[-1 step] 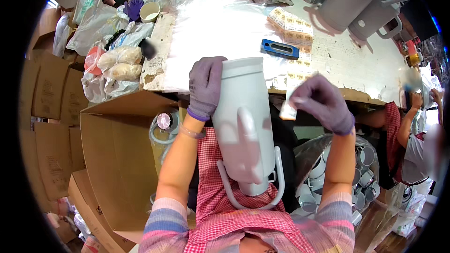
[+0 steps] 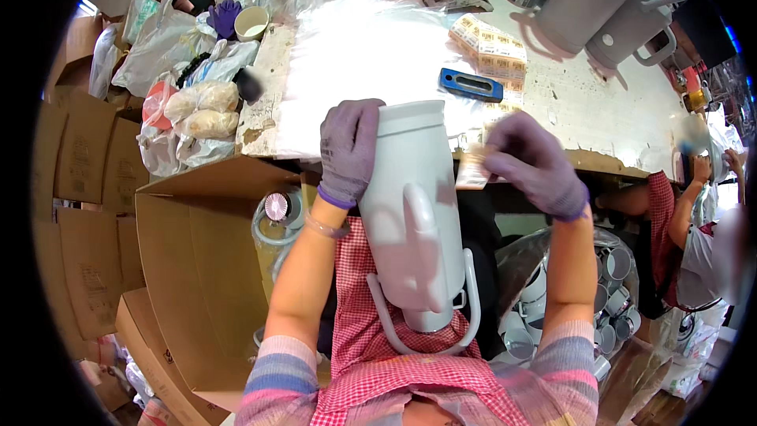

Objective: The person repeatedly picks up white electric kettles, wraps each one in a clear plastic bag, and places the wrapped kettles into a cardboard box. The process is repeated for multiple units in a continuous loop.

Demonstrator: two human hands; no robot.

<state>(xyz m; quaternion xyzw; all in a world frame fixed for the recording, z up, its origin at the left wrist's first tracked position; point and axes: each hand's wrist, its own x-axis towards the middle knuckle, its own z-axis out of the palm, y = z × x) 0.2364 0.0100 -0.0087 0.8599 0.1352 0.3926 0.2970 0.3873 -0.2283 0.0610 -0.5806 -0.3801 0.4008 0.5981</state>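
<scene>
A large light-grey jug [image 2: 394,150] with a side handle lies tilted on my lap against the table edge. Its broad end points toward the table, and its narrower end with a looped carry handle [image 2: 473,300] points toward me. My left hand [image 2: 347,146], in a purple-grey glove, is closed on the broad end's left side. To the right of the jug, my gloved right hand [image 2: 536,162] pinches a small white-and-orange label [image 2: 473,170] by its edge, apart from the jug. A sheet of similar labels [image 2: 501,55] lies on the table, with a blue-framed tool [image 2: 471,84] across it.
Grey jugs [image 2: 583,8] stand at the table's far right. An open cardboard box [image 2: 205,284] sits at my left, below bagged items [image 2: 209,106]. Grey cup-like parts fill a plastic-lined container [image 2: 516,339] at my right. Another person [image 2: 702,244] works at the far right.
My right hand has shifted slightly up and left, bringing the label nearer the jug. The jug and left hand have barely moved.
</scene>
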